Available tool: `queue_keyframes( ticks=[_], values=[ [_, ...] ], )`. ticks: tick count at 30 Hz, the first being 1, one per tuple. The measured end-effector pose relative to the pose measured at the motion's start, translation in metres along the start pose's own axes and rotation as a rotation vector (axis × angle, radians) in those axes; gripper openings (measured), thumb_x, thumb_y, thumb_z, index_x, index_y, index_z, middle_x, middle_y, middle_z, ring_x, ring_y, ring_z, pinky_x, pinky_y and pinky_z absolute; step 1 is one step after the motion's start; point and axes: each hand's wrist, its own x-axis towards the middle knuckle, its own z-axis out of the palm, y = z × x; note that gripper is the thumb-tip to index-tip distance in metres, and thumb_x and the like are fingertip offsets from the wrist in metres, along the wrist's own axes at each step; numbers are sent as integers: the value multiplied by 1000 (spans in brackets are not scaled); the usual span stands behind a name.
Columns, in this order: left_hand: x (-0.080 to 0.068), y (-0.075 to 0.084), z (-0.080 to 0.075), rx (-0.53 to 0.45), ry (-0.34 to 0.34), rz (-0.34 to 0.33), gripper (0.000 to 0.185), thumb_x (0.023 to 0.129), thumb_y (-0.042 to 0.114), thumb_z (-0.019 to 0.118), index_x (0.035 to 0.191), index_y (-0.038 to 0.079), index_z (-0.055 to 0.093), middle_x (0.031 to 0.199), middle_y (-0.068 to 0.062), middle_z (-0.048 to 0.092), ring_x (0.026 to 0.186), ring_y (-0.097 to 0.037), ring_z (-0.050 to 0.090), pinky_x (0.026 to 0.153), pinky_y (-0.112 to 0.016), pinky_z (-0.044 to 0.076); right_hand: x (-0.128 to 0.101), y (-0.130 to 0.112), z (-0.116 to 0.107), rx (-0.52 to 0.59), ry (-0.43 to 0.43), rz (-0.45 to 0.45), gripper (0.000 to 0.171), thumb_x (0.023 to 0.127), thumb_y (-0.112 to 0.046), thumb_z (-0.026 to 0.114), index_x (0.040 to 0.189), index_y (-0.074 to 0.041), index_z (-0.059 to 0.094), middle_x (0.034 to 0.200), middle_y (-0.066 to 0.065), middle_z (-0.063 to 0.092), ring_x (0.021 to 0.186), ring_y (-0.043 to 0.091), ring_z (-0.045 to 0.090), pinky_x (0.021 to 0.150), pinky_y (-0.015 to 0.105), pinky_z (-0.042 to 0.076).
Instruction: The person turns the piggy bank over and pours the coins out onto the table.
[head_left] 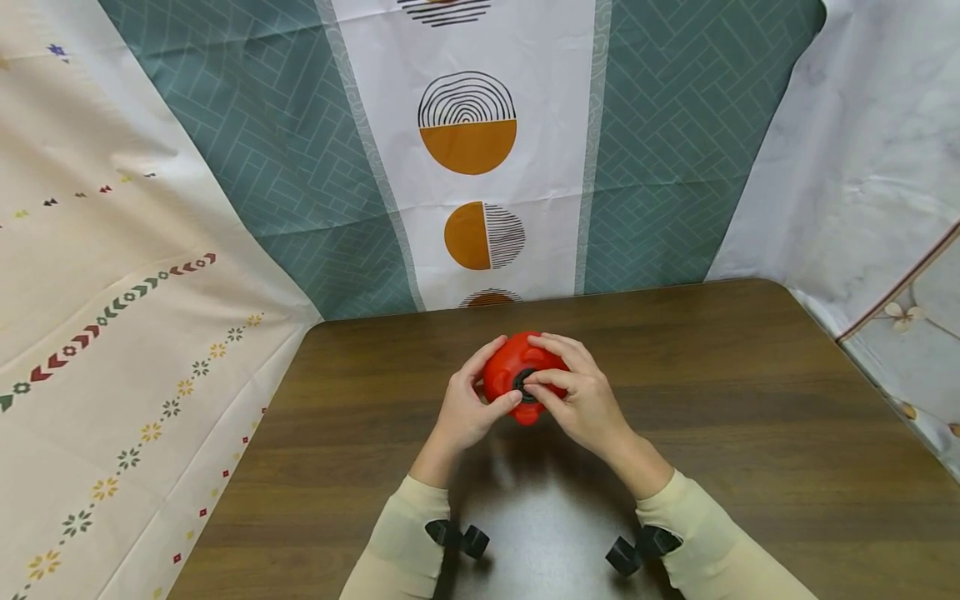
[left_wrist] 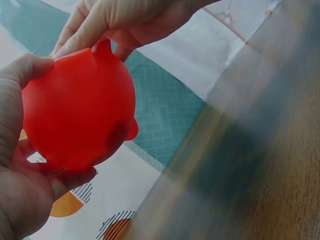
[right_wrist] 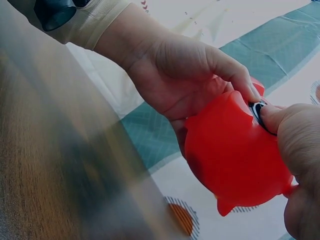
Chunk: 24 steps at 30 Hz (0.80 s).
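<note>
A round, glossy red piggy bank (head_left: 510,358) with stubby feet is held up over the table, its underside with a round black plug (head_left: 527,386) turned toward the head camera. My left hand (head_left: 467,410) grips the bank from the left side, fingers round the body and thumb near the plug's edge. From the right, my right hand (head_left: 583,398) has its thumb and index fingertips at the plug, while other fingers rest on the red body. In the right wrist view the black plug (right_wrist: 258,116) sits in the underside, partly covered by the thumb.
A brown wooden table (head_left: 360,467) lies beneath both hands, with a bright reflection near its front. Behind it hangs a patterned green and white cloth (head_left: 480,183). Patterned cloths hang at the left and right too. Black camera mounts (head_left: 474,542) are strapped on both wrists.
</note>
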Motion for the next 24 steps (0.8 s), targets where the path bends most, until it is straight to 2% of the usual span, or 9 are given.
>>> queue_keyframes(
  ticks=[13,17,20,24],
  values=[
    [0,1,-1,-12,-9,-9,67,85,7,68,145,4,40,139,-14,50,107,-31,58,81,-39,56,1,0,-1,17,1,7,11,76,-2,79,85,-7,76,129,10,59,125,32,46,99,35,46],
    [0,3,-1,1,-17,-5,67,85,5,68,145,4,39,139,-14,49,107,-30,59,81,-38,56,0,1,-2,43,-10,22,5,82,-11,76,85,-8,75,130,10,58,126,31,45,100,35,45],
    [0,3,-1,2,-19,-4,67,85,5,68,146,5,39,140,-14,49,107,-30,59,81,-36,56,1,2,-3,70,-14,36,9,86,-17,73,85,-7,74,130,10,58,126,31,45,100,35,45],
    [0,2,-1,-12,-17,1,66,85,3,67,146,5,39,138,-14,50,105,-30,60,80,-38,56,2,1,-5,98,-15,51,4,82,-7,75,86,-7,74,129,11,58,124,30,47,98,30,46]
  ],
)
